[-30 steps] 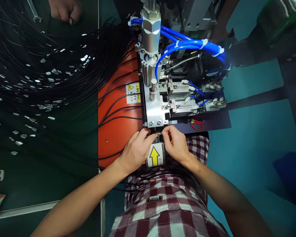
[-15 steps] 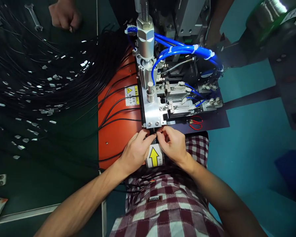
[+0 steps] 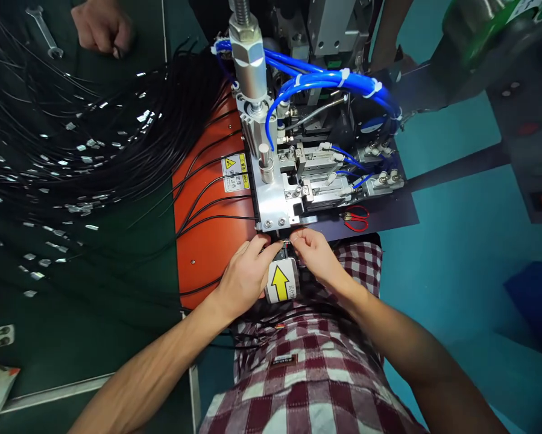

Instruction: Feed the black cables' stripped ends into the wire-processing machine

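My left hand [image 3: 246,271] rests at the front of a metal press machine [image 3: 271,202], beside a white label with a yellow arrow [image 3: 280,283]. Its thumb and forefinger are closed in a pinch. Facing it from the right, my right hand [image 3: 316,256] pinches too, its fingertips close to the left thumb. Between the fingertips a tiny piece with light and reddish spots [image 3: 286,243] shows, too small to name. Black cables [image 3: 216,218] run across the orange plate [image 3: 202,247] into the machine's left side.
A large bundle of black cables [image 3: 180,108] with shiny ends spreads over the dark green table at left. A wrench [image 3: 44,33] and another person's closed hand [image 3: 102,27] are beyond it. Red-handled scissors [image 3: 356,218] lie right of the machine, below blue air tubes [image 3: 325,78].
My right fingertips have drawn slightly apart from the left thumb, and the tiny piece between them now shows. The whole view has shifted a little; both hands stay at the machine's front.
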The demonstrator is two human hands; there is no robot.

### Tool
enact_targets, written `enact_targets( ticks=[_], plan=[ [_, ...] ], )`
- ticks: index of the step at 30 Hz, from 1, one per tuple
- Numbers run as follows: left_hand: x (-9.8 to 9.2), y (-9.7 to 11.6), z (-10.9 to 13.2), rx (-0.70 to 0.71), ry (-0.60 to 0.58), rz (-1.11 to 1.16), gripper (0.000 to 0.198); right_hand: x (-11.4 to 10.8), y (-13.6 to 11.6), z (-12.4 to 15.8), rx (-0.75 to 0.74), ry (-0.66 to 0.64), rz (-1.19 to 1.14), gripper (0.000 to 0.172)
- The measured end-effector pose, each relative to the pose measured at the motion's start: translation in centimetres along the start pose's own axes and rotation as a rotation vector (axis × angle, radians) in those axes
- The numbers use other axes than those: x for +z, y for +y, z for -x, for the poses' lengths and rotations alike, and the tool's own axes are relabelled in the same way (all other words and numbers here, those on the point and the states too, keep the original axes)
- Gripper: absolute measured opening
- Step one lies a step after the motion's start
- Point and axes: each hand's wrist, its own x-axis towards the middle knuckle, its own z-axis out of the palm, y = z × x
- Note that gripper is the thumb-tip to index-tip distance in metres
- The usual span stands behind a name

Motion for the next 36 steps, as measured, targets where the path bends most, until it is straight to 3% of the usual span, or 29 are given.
enact_targets(
  ticks=[3,7,14,19,22,29,36],
  plan=[
    [0.0,0.0,0.0,-0.014,0.015,0.043,0.029,-0.5,0.2,-0.1,0.129,-0.138,-0.212,0.037],
    [0.0,0.0,0.0,-0.031,0.000,0.073,0.027,-0.5,1.0,1.1,0.142,-0.002,-0.283,0.030],
    [-0.1,0.2,0.0,-0.059,0.019,0.072,0.029,0.9,1.2,2.0,0.195,0.039,-0.409,0.029],
    [-0.2,0.2,-0.1,-0.049,0.017,0.045,0.026,1.1,0.9,1.7,0.229,-0.004,-0.475,0.026],
    [-0.3,0.2,-0.2,-0.045,0.025,0.038,0.026,0.8,0.8,2.0,0.146,0.038,-0.320,0.023],
    [-0.3,0.3,-0.2,-0.040,0.029,0.012,0.027,-0.6,-0.4,2.5,-0.268,0.125,0.551,0.017],
    [-0.3,0.2,-0.1,-0.051,0.015,0.013,0.028,-1.2,-1.2,2.0,-0.305,0.029,0.636,0.015]
  ],
)
